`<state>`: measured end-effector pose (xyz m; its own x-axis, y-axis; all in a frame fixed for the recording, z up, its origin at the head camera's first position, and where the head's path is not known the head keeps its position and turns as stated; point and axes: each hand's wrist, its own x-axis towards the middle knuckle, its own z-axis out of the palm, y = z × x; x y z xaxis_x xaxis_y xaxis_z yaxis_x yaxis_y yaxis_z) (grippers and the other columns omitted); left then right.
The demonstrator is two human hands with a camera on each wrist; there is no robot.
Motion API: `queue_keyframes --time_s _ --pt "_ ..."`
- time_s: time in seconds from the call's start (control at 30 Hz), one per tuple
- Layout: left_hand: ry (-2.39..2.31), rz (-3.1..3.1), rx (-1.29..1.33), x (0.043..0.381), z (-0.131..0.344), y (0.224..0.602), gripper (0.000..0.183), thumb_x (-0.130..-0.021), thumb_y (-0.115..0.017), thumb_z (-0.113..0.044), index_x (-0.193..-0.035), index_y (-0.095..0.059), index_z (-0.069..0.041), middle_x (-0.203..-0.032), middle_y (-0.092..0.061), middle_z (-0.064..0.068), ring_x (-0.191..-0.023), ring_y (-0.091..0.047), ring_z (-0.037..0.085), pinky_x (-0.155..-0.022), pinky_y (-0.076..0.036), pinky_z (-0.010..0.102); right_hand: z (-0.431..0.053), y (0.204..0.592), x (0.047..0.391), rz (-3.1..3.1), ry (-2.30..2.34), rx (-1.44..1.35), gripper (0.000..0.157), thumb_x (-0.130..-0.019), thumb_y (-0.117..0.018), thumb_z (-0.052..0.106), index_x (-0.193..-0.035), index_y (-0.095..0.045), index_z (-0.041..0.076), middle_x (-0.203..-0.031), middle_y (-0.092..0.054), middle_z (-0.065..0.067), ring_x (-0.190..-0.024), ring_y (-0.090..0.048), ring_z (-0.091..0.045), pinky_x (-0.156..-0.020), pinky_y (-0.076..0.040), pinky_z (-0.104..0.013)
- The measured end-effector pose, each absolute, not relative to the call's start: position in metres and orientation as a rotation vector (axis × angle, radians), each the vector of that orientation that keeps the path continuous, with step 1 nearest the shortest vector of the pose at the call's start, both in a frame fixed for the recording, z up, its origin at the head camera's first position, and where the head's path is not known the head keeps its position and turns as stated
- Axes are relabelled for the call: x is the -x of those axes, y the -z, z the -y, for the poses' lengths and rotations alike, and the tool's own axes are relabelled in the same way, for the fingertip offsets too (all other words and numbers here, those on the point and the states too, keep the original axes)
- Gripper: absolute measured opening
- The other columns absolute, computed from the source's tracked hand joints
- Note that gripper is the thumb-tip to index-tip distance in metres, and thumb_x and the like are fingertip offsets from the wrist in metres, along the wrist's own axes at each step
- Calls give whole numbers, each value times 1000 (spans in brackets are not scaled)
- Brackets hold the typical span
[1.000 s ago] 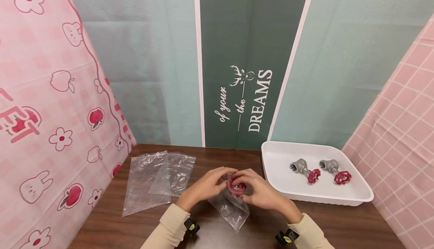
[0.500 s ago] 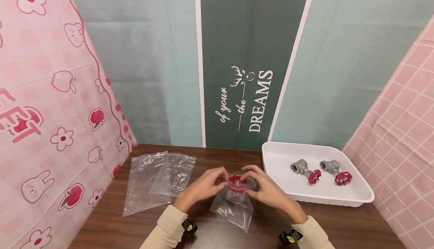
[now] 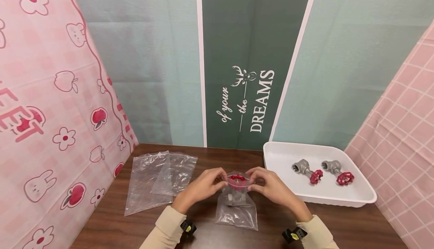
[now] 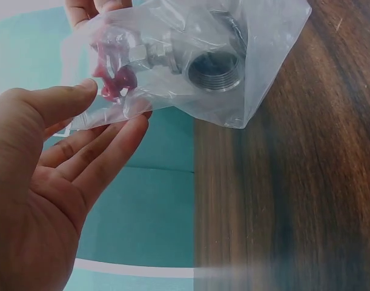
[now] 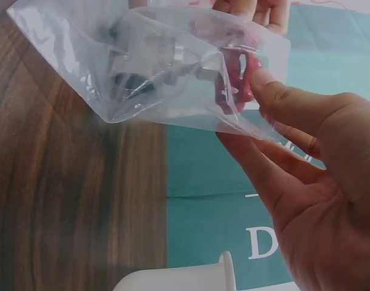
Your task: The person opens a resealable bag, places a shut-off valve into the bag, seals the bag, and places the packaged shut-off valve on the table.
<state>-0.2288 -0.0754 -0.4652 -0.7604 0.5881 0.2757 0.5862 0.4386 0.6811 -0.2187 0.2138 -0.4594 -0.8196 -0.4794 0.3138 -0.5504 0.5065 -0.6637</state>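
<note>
Fingers (image 3: 220,174) of the left hand (image 3: 205,185) and the right hand (image 3: 272,187) pinch opposite sides of the upper end of a clear bag (image 3: 239,219) in the head view. Inside that bag I observe a metal valve (image 3: 237,197), red handwheel (image 3: 238,178) uppermost at the spread mouth, located between the two hands. The lower part of the bag extends toward the camera wearer over the brown bench (image 3: 217,240). Left of the hands, two flat bags (image 3: 145,185) overlap on the bench. To the right, a white tray (image 3: 281,162) carries two more valves (image 3: 301,166), placed side by side, each with a red handwheel. Through the left wrist view, I confirm the left thumb against the film beside the handwheel; a threaded port (image 4: 215,71) shows through the bag. I cannot tell whether the valve touches the bench. Through the right wrist view, I read the right thumb against the film at the handwheel, other fingers beyond it. Part of the tray appears at the bottom edge.
</note>
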Motion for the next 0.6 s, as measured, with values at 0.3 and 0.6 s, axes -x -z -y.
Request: queue_keyframes --time_s 0.3,0.6 --pt "-1256 -2675 -1061 228 78 464 5 -104 -71 -17 -105 -69 -12 -97 -74 -1 -86 -67 3 -78 -57 21 -220 452 217 2723 -1214 -873 7 -96 -79 14 -93 -73 12 -111 -81 -6 -102 -75 -17 -86 -61 -32" --pt "-1234 -2713 -1076 226 79 460 6 -104 -70 -20 -104 -70 -14 -95 -73 -3 -81 -60 0 -74 -53 20 -219 448 216 2700 -1159 -804 9 -94 -80 11 -90 -75 18 -100 -81 0 -89 -69 -3 -72 -55 -27"
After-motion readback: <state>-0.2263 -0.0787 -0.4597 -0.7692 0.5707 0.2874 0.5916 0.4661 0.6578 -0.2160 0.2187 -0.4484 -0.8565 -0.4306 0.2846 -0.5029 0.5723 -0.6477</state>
